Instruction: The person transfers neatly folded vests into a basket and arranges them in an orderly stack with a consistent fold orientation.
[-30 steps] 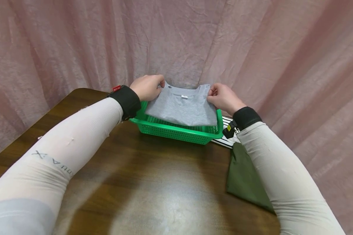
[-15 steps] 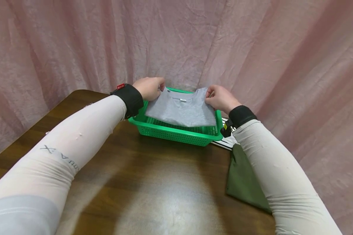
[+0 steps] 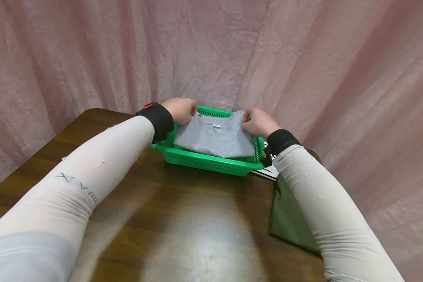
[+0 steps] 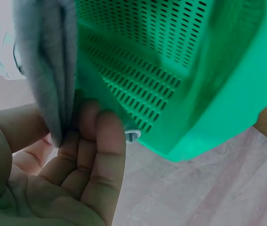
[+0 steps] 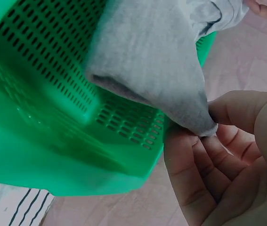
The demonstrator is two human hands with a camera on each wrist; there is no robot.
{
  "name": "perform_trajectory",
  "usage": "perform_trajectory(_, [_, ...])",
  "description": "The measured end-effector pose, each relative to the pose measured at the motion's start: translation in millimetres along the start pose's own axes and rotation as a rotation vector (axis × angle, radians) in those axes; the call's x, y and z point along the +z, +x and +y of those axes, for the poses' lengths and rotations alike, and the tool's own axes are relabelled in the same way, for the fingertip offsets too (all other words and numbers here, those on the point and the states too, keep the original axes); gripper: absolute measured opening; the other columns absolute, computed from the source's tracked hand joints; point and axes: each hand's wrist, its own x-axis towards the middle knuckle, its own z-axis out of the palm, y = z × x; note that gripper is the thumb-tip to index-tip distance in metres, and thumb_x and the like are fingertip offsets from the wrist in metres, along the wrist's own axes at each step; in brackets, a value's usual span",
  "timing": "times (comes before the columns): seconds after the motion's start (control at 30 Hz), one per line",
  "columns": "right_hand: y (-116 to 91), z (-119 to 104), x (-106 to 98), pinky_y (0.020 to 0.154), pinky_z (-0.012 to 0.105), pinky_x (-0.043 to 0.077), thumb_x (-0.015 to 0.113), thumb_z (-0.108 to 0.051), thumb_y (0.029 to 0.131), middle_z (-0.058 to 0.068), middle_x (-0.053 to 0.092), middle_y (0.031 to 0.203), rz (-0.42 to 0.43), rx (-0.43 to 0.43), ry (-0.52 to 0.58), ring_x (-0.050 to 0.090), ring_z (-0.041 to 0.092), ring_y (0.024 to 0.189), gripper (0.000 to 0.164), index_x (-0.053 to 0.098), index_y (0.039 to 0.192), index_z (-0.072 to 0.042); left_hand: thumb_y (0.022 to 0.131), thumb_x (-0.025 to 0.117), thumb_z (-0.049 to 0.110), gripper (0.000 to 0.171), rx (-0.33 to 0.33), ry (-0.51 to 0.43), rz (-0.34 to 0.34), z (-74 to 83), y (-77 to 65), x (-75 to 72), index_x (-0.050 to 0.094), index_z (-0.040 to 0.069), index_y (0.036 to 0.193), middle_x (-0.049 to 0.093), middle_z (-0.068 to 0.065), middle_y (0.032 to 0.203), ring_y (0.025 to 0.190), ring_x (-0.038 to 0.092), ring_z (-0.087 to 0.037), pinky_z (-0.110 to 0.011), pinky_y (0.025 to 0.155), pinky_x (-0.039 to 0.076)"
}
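A folded grey T-shirt (image 3: 215, 137) lies low within the green perforated basket (image 3: 204, 162), its neckline and white label facing up. My left hand (image 3: 181, 110) pinches its far left shoulder corner; in the left wrist view the folded grey layers (image 4: 53, 61) run between thumb and fingers. At the far right corner my right hand (image 3: 260, 122) pinches the cloth between thumb and fingertips. The right wrist view shows that grey corner (image 5: 190, 108) drawn to a point in the grip, with the basket's slotted floor (image 5: 124, 125) below.
Right of the basket, a white cloth with black stripes (image 3: 268, 171) is partly hidden by the basket and right wrist. A folded dark green garment (image 3: 290, 219) lies nearer on the wooden table (image 3: 183, 219), under the right forearm. A pink curtain (image 3: 211, 51) hangs behind.
Both hands have lowered the grey T-shirt further into the basket and shifted it slightly left. More of the basket's far rim shows behind the collar. Both grips stay the same.
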Motion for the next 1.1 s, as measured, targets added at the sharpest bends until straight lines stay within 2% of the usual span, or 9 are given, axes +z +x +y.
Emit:
perform_trajectory(0.3, [0.4, 3.9, 6.4, 0.067, 0.034, 0.052, 0.061, -0.012, 0.104, 0.010, 0.069, 0.088, -0.056, 0.012, -0.025, 0.070, 0.024, 0.067, 0.008, 0.065, 0.106, -0.006, 0.108, 0.046, -0.001, 0.022, -0.011, 0.008, -0.055, 4.3, -3.2, 3.3, 0.061, 0.004, 0.123, 0.064, -0.018, 0.126, 0.100, 0.051, -0.032, -0.044, 0.088, 0.042])
perform_trajectory(0.53, [1.0, 5.1, 12.2, 0.068, 0.034, 0.053, 0.062, -0.011, 0.104, 0.011, 0.067, 0.092, -0.094, 0.024, -0.032, 0.068, 0.020, 0.066, 0.007, 0.066, 0.106, -0.005, 0.108, 0.044, -0.002, 0.021, -0.006, 0.033, -0.078, 7.4, -2.7, 8.2, 0.062, 0.004, 0.119, 0.062, -0.015, 0.118, 0.096, 0.049, -0.029, -0.042, 0.088, 0.041])
perform_trajectory(0.9, [-0.8, 4.3, 19.4, 0.083, 0.048, 0.060, 0.062, -0.012, 0.109, 0.013, 0.066, 0.102, -0.189, 0.047, -0.003, 0.071, 0.027, 0.076, 0.008, 0.063, 0.107, -0.005, 0.110, 0.048, 0.001, 0.020, -0.007, 0.026, -0.126, 8.8, 0.3, 14.2, 0.065, 0.003, 0.120, 0.064, -0.016, 0.117, 0.098, 0.053, -0.029, -0.042, 0.090, 0.044])
perform_trajectory(1.0, [-1.1, 4.5, 19.4, 0.084, 0.050, 0.060, 0.062, -0.011, 0.109, 0.012, 0.066, 0.099, -0.205, 0.043, 0.002, 0.073, 0.030, 0.078, 0.007, 0.064, 0.106, -0.005, 0.108, 0.048, -0.002, 0.022, -0.007, 0.041, -0.140, 8.8, 1.4, 15.8, 0.067, 0.002, 0.120, 0.065, -0.016, 0.117, 0.097, 0.053, -0.028, -0.041, 0.089, 0.045])
perform_trajectory(1.1, [-1.9, 4.4, 19.1, 0.080, 0.046, 0.060, 0.062, -0.010, 0.109, 0.010, 0.065, 0.092, -0.229, 0.042, -0.002, 0.072, 0.028, 0.074, 0.006, 0.063, 0.106, -0.005, 0.107, 0.049, -0.002, 0.023, -0.007, 0.046, -0.163, 8.2, 2.6, 18.2, 0.068, 0.002, 0.119, 0.066, -0.016, 0.118, 0.097, 0.054, -0.028, -0.041, 0.088, 0.045])
